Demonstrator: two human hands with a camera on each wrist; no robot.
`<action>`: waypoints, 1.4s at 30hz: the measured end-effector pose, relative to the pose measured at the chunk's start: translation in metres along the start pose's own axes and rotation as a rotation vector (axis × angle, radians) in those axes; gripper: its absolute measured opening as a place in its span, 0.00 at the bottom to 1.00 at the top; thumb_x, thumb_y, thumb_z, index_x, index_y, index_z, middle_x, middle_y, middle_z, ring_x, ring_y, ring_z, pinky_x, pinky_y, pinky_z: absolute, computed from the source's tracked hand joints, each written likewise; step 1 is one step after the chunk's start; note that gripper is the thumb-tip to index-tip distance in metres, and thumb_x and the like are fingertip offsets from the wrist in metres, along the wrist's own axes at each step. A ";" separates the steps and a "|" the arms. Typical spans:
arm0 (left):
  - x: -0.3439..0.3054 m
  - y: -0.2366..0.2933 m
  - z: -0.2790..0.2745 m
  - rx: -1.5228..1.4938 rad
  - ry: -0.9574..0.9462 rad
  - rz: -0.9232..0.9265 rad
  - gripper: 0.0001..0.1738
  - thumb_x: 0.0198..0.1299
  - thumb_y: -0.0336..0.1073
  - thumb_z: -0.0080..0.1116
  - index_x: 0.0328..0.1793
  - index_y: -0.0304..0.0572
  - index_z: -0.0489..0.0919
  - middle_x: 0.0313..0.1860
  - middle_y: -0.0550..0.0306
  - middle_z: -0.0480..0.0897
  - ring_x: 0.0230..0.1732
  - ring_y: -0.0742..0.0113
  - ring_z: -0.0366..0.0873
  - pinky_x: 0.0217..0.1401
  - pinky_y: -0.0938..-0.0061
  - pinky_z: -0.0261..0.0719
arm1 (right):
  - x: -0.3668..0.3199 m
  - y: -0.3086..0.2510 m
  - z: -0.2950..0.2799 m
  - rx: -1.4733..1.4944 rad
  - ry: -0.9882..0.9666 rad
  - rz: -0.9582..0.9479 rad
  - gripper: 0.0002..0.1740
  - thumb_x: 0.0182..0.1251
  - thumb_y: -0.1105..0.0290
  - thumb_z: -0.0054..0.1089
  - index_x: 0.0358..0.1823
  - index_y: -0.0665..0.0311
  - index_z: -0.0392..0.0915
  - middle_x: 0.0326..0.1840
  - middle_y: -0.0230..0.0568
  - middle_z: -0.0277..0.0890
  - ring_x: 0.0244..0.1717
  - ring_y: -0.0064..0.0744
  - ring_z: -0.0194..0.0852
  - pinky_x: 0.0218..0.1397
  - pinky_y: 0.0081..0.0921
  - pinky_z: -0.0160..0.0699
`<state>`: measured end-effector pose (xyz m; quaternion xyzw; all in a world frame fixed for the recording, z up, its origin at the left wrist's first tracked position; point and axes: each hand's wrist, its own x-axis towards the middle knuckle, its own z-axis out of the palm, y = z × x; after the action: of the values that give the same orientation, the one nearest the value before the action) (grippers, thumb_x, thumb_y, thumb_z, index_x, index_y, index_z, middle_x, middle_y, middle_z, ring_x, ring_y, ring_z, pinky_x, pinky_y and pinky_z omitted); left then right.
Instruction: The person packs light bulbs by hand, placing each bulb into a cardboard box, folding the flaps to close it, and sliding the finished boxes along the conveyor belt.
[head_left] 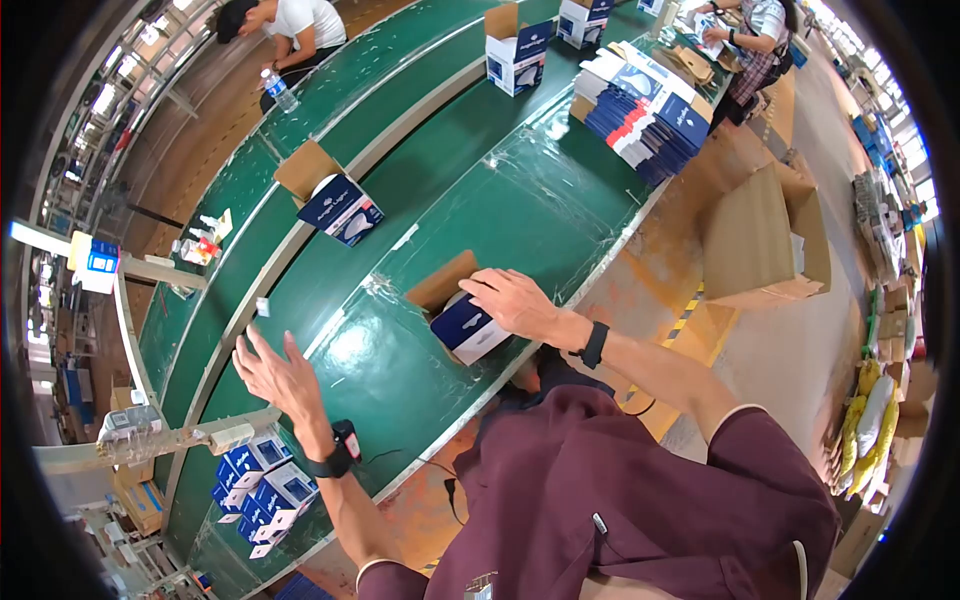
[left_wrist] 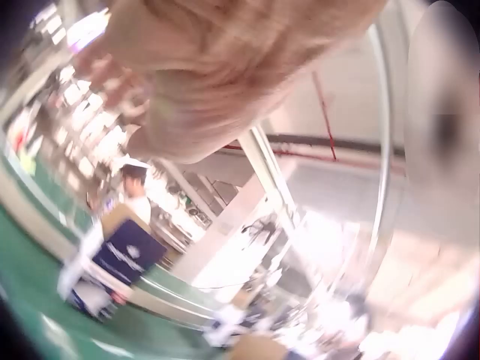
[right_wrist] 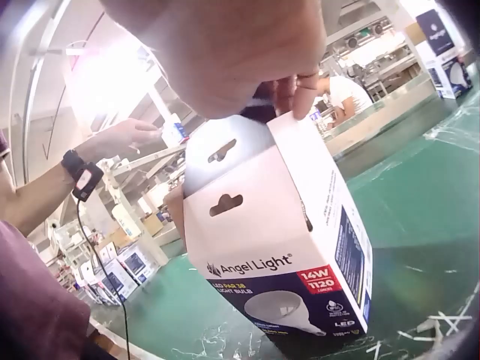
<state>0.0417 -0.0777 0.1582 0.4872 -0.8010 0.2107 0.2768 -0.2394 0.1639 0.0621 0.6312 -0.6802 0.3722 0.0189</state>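
Note:
An Angel Light bulb box (head_left: 468, 330) stands on the green work surface with its top flaps up and a brown flap behind. My right hand (head_left: 515, 305) is over its top, and in the right wrist view the fingers (right_wrist: 304, 96) curl over the top edge of the box (right_wrist: 255, 247). The box's inside is mostly hidden by that hand. To the left, my left hand (head_left: 280, 378) is raised with fingers spread, holding nothing. A small white piece (head_left: 262, 306) shows just beyond its fingertips, overlapping the belt's rail.
Another bulb box (head_left: 340, 210) with its flap up stands across the belt. Flattened cartons (head_left: 645, 115) are piled at the far right, with a large brown carton (head_left: 755, 240) on the floor. Small boxes (head_left: 262, 490) are stacked at left. Two people work farther off.

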 end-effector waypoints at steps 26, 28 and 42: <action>-0.162 0.159 0.007 -0.695 -0.503 0.465 0.16 0.64 0.48 0.68 0.45 0.43 0.81 0.41 0.51 0.84 0.65 0.44 0.77 0.76 0.37 0.65 | -0.038 0.004 -0.001 -0.193 -0.559 -0.126 0.06 0.59 0.67 0.71 0.33 0.57 0.82 0.31 0.43 0.85 0.44 0.46 0.89 0.81 0.71 0.53; -0.172 0.150 0.022 -0.732 -0.474 0.525 0.12 0.67 0.45 0.62 0.38 0.46 0.83 0.38 0.54 0.85 0.69 0.45 0.76 0.80 0.36 0.63 | -0.040 0.003 -0.001 -0.232 -0.468 -0.226 0.23 0.55 0.64 0.78 0.52 0.60 0.83 0.38 0.38 0.86 0.51 0.42 0.86 0.83 0.67 0.54; -0.199 0.137 0.022 -1.266 -0.192 0.226 0.10 0.57 0.30 0.68 0.35 0.31 0.77 0.81 0.31 0.70 0.83 0.33 0.67 0.81 0.44 0.70 | -0.025 -0.012 -0.063 0.112 -0.170 0.477 0.25 0.87 0.61 0.51 0.77 0.66 0.73 0.72 0.45 0.80 0.73 0.44 0.73 0.78 0.40 0.67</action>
<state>-0.0130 0.1006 0.0030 0.1593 -0.8379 -0.3188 0.4135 -0.2519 0.2189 0.1007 0.4819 -0.7873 0.3489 -0.1620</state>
